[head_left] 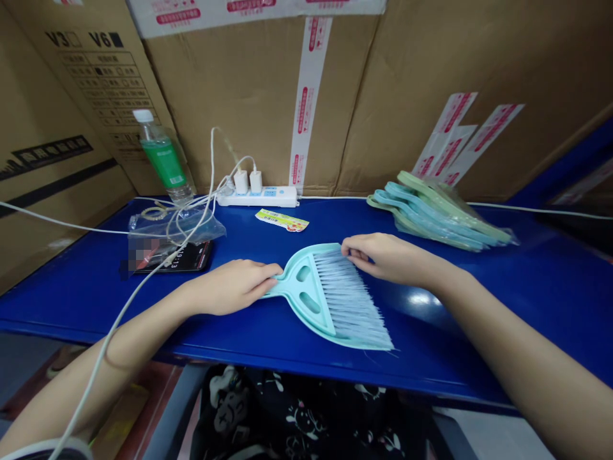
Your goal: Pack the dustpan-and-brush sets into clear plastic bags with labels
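L hand (234, 285) was closed round the brush (345, 294) handle, hiding its end; R hand (383, 257) pinched the far corner, fingertips out of sight. Brush lay mid-tabletop (527, 287), bristles covering most of dustpan (313, 321) beneath.

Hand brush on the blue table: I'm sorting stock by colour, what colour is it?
Pale turquoise hand brush, bristles slightly lighter; seen in head view.

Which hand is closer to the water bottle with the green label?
Left. The left hand holds the brush handle, in front and right of the bottle; the right hand is farther right, on the bristles.
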Motion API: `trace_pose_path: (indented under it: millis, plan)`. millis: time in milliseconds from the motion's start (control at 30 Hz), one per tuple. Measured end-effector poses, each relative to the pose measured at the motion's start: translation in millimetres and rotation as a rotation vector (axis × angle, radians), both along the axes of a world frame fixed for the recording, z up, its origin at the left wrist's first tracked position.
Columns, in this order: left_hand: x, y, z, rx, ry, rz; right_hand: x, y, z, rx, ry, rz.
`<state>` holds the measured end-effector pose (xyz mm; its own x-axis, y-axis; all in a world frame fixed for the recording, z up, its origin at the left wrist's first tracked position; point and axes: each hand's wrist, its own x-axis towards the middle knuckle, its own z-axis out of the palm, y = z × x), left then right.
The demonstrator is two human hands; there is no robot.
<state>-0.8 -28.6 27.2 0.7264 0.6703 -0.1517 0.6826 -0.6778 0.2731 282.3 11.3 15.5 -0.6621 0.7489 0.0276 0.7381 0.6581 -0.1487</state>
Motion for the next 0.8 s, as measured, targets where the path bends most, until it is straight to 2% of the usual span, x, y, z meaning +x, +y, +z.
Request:
trace_pose_path:
  millis: [800]
  plan:
    - [0.8,-0.3,-0.7,0.005,-0.011,-0.006,4.1,0.0,2.3,-0.049,-0.055,-0.071]
